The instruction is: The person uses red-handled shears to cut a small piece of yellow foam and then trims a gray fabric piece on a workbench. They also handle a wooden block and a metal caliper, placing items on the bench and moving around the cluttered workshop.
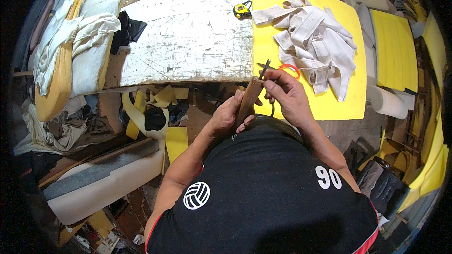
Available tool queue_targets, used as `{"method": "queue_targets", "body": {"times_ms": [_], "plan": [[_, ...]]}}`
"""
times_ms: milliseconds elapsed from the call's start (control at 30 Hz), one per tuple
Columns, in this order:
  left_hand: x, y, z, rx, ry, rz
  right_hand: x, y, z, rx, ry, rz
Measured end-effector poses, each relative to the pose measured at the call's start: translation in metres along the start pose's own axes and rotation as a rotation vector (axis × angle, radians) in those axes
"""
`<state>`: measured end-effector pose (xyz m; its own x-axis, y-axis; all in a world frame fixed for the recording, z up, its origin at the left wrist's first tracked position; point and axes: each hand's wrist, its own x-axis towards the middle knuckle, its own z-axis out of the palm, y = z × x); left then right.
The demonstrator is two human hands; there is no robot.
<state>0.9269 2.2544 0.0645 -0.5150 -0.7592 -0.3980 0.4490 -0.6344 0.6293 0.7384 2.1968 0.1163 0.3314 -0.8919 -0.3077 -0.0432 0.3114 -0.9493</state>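
My left hand (229,110) is wrapped round a long brown piece that looks like wood (248,99), tilted up and away from my body. At its upper end my right hand (288,95) is closed in a pinch on a thin dark stick-like thing (266,68); its exact kind I cannot make out. A short dark strip hangs below the right fingers. Just beyond that hand, scissors with orange handles (295,69) lie on a yellow foam sheet (329,109), partly covered by my fingers. A heap of pale cloth strips (320,42) rests on the same sheet.
The white scratched tabletop (188,33) carries a yellow tape measure (242,11) and black cloth (126,30). Padded cushions (54,89) with draped cloth stand at the left. Foam rolls (388,103) and yellow sheets (394,47) lie at the right; foam scraps (176,143) sit below the table.
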Motion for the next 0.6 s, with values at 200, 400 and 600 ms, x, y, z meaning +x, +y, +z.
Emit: {"method": "queue_targets", "body": {"times_ms": [200, 400, 600], "plan": [[0.0, -0.002, 0.001, 0.263, -0.01, 0.129, 0.005, -0.015, -0.013, -0.003, 0.005, -0.098], [-0.004, 0.002, 0.004, 0.555, 0.056, 0.216, -0.005, -0.015, -0.008, -0.136, -0.042, -0.107], [-0.004, 0.0, 0.008, 0.722, 0.134, 0.296, -0.007, -0.014, -0.001, -0.12, -0.008, -0.135]]}}
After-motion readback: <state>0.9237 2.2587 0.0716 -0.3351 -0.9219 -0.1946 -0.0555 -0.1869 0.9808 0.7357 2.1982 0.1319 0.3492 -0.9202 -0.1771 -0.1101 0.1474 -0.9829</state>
